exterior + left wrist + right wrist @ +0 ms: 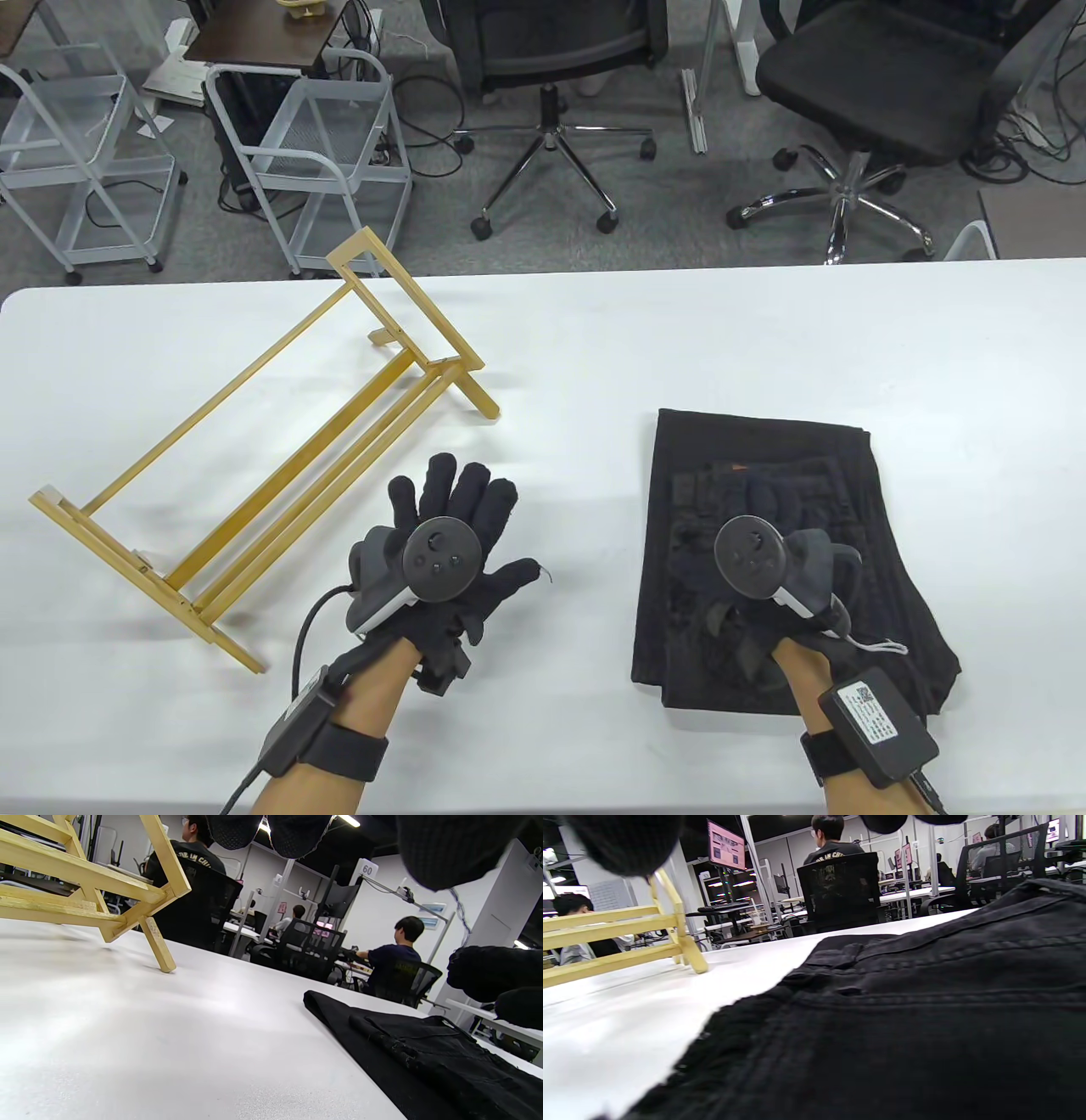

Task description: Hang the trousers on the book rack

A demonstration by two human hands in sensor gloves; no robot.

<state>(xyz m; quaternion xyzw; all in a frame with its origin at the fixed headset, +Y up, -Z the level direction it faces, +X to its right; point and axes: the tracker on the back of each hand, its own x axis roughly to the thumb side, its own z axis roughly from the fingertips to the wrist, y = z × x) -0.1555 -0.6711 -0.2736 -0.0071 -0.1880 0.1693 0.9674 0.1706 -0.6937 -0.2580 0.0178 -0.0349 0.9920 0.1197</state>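
Observation:
A wooden book rack (254,475) stands slantwise on the left of the white table (594,356). It also shows in the left wrist view (85,887) and the right wrist view (606,938). Folded black trousers (789,475) lie flat on the right, also seen in the left wrist view (424,1060) and filling the right wrist view (903,1005). My left hand (492,526) is open with fingers spread, on the bare table between rack and trousers, holding nothing. My right hand (764,526) is over the middle of the trousers. Its fingers (623,840) stay spread above the cloth without gripping it.
Two black office chairs (551,51) and two wire trolleys (322,144) stand on the floor beyond the table's far edge. People sit at desks in the background of the wrist views.

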